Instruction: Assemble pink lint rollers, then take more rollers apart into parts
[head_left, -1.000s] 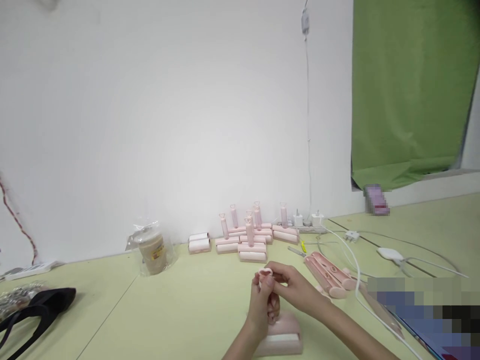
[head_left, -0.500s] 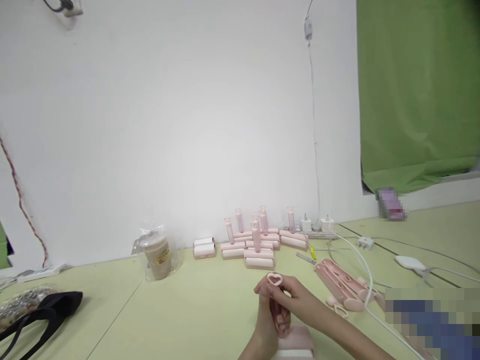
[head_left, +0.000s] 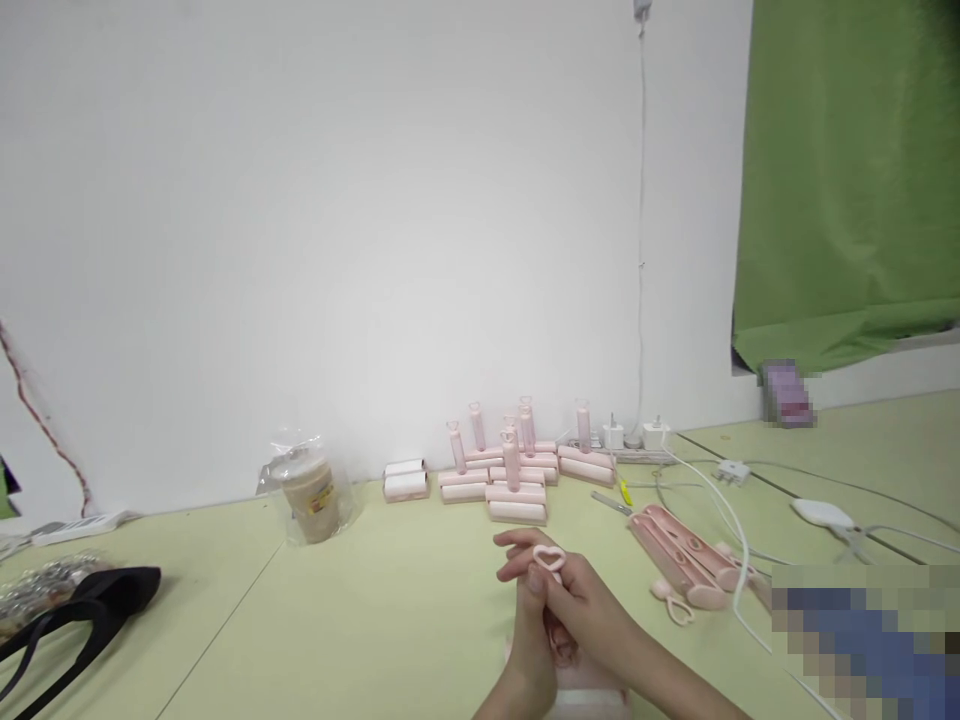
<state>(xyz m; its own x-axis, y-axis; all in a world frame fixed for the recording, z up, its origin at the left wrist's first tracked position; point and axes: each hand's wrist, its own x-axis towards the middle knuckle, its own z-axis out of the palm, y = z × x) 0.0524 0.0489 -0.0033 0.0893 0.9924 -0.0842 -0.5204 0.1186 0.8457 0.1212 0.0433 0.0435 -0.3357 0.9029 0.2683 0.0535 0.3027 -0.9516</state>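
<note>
Close together near the bottom centre, my left hand (head_left: 529, 640) and my right hand (head_left: 589, 605) are both closed around a small pink heart-topped piece (head_left: 550, 557). Its open heart loop sticks up above the thumbs, while the fingers hide most of the rest. A few fingertips point out to the left behind the loop. Directly below the hands lies a pink and white case (head_left: 592, 700), partly covered by them. Several heart-topped clear pink tubes (head_left: 511, 462) stand upright on similar pink cases (head_left: 517, 505) towards the wall.
To the right lie an open pink case (head_left: 675, 560), a loose heart-shaped piece (head_left: 679, 607), a yellow-handled cutter (head_left: 615, 500) and white cables (head_left: 739, 540). A bagged cup (head_left: 313, 500) stands left of centre. Black straps (head_left: 97, 610) lie far left.
Fingers behind the heart loop have stretched further out to the left. Both hands stay closed together around the piece. The camera view has shifted slightly.
</note>
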